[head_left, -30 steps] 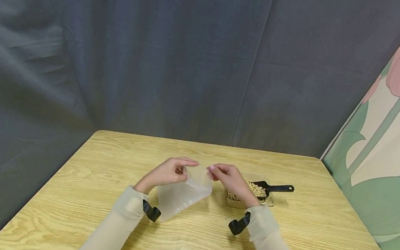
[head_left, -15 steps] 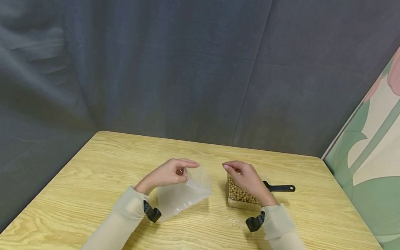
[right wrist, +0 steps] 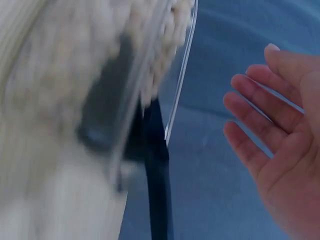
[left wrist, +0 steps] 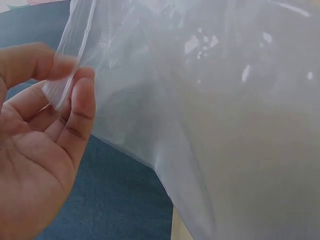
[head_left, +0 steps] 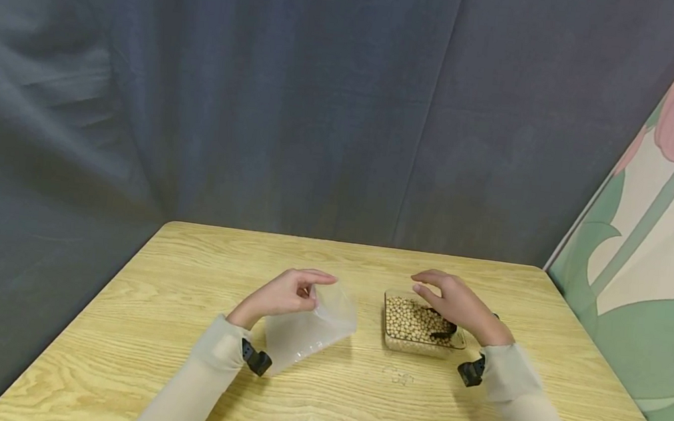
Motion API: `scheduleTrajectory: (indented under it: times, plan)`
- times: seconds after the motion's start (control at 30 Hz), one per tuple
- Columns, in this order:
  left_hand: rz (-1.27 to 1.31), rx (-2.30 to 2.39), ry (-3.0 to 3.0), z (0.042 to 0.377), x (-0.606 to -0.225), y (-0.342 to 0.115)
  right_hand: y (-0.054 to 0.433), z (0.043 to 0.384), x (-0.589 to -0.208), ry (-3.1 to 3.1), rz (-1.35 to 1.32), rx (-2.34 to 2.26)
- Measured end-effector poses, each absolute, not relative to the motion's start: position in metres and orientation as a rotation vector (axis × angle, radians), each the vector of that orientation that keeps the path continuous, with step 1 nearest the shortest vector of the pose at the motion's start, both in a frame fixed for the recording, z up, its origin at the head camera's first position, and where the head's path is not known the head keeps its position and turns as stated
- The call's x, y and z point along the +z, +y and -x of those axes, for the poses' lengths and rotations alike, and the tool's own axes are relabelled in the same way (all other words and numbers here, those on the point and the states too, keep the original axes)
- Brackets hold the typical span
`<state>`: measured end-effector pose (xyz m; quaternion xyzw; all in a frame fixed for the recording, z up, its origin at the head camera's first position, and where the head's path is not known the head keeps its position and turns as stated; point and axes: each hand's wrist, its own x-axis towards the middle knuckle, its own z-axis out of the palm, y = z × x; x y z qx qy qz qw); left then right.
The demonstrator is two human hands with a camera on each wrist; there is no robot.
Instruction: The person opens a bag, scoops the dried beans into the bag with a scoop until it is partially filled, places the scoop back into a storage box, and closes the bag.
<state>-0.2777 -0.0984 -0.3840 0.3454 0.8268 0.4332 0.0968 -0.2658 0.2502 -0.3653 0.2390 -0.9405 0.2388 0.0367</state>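
My left hand (head_left: 286,292) pinches the upper edge of a clear plastic zip bag (head_left: 308,332), which hangs down with its mouth partly spread. In the left wrist view the thumb and fingers grip the bag's zip strip (left wrist: 86,37). My right hand (head_left: 461,305) is above the right side of a clear container (head_left: 421,349) filled with pale round beans (head_left: 408,318). Its fingers are loosely bent and hold nothing. A black scoop (right wrist: 157,175) lies in the beans, its handle sticking out over the rim; in the head view the hand hides most of that handle.
All of this is on a light wood-grain table (head_left: 200,259). A dark blue curtain (head_left: 298,100) hangs behind it, and a flower-printed cloth (head_left: 658,252) is at the right. Faint small clear marks or bits (head_left: 398,376) show in front of the container.
My right hand has left the bag's edge and moved right, over the container and scoop, its fingers opening. My left hand keeps its pinch on the bag in nearly the same place.
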Motion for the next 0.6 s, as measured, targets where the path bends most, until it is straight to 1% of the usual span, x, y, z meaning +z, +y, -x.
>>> scheduleTrajectory:
  times: [0.37, 0.6]
  plan:
    - [-1.010, 1.286, 2.444, 0.277, -0.382, -0.100, 0.289, 0.265, -0.356, -3.021, -0.710, 0.609]
    - [-1.002, 1.299, 2.429, 0.278, -0.384, -0.101, 0.307, 0.261, -0.353, -3.104, -0.767, 0.620]
